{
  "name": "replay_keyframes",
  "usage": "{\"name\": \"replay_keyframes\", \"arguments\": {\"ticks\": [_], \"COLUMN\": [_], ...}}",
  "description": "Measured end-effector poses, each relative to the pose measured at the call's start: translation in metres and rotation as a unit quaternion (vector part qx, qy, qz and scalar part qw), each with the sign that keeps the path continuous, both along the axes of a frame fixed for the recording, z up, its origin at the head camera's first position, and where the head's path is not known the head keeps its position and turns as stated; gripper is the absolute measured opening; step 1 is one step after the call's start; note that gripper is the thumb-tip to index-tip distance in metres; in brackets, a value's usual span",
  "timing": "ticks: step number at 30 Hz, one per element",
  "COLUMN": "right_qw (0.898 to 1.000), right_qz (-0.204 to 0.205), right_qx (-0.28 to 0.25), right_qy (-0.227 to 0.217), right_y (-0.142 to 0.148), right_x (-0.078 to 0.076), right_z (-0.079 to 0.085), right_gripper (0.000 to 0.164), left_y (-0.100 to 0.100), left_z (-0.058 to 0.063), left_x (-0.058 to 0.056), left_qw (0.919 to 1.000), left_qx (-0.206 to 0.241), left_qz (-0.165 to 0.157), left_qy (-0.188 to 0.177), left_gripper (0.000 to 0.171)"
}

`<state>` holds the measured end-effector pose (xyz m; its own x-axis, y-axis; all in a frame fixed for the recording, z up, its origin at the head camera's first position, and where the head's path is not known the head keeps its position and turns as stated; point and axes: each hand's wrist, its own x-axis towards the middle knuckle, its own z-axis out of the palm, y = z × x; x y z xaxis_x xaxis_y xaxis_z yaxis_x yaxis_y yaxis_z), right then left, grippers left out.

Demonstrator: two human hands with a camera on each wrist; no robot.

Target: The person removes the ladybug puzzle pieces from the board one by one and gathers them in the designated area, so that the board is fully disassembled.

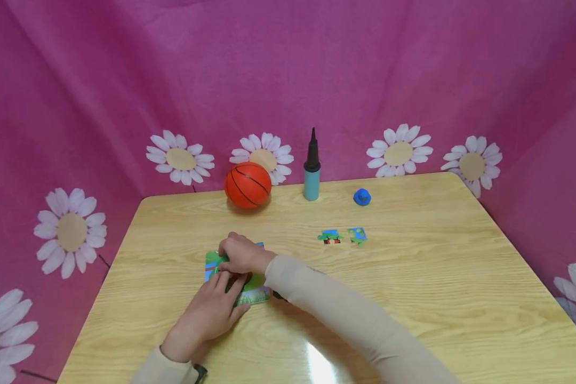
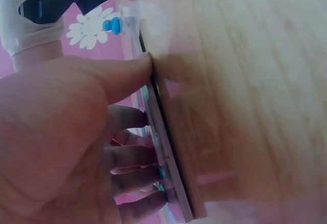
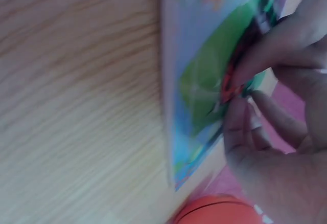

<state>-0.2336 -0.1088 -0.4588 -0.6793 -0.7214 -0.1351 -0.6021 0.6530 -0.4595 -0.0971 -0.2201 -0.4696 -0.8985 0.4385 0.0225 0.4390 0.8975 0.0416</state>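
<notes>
A colourful picture puzzle board (image 1: 255, 296) lies on the table under both hands, showing green, blue and grass shapes. My left hand (image 1: 212, 310) rests on its near left part with the fingers spread and fairly straight. In the left wrist view, the left thumb (image 2: 125, 75) touches the board's edge (image 2: 166, 147). My right hand (image 1: 242, 255) reaches across above the left, at the board's middle. The right wrist view has its thumb and fingertips pinching a small red-and-green puzzle piece (image 3: 230, 87) against the board, mostly covered by the fingers.
Two loose puzzle pieces, one with red (image 1: 330, 237) and one blue-green (image 1: 358, 235), lie right of the board. Along the back stand an orange basketball (image 1: 248, 185), a teal hand pump (image 1: 311, 184) and a blue rubber duck (image 1: 362, 197). A pink flowered curtain (image 1: 288, 80) surrounds the table.
</notes>
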Motion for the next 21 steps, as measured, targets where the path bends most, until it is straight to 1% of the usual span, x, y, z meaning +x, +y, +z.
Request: {"name": "replay_keyframes", "arguments": {"ticks": [5,10,13,21], "right_qw": [0.999,0.999,0.998,0.994], "right_qz": [-0.032,-0.049,-0.054,-0.073], "right_qx": [0.014,0.005,-0.011,-0.08], "right_qy": [0.008,-0.009,-0.021,-0.033], "right_y": [-0.006,-0.009,-0.008,-0.005], "right_x": [0.004,0.001,-0.001,0.0], "right_z": [0.004,0.001,-0.002,-0.008], "right_gripper": [0.033,0.032,0.03,0.036], "left_y": [0.003,0.002,0.001,-0.001], "left_z": [-0.001,0.0,-0.001,0.002], "left_x": [-0.001,-0.002,-0.002,-0.004], "left_qw": [0.9999,0.9999,1.0,0.9996], "left_qx": [0.003,0.0,0.001,0.016], "left_qz": [0.002,0.002,0.001,0.001], "left_qy": [0.013,0.014,0.002,-0.023], "left_gripper": [0.065,0.064,0.063,0.064]}}
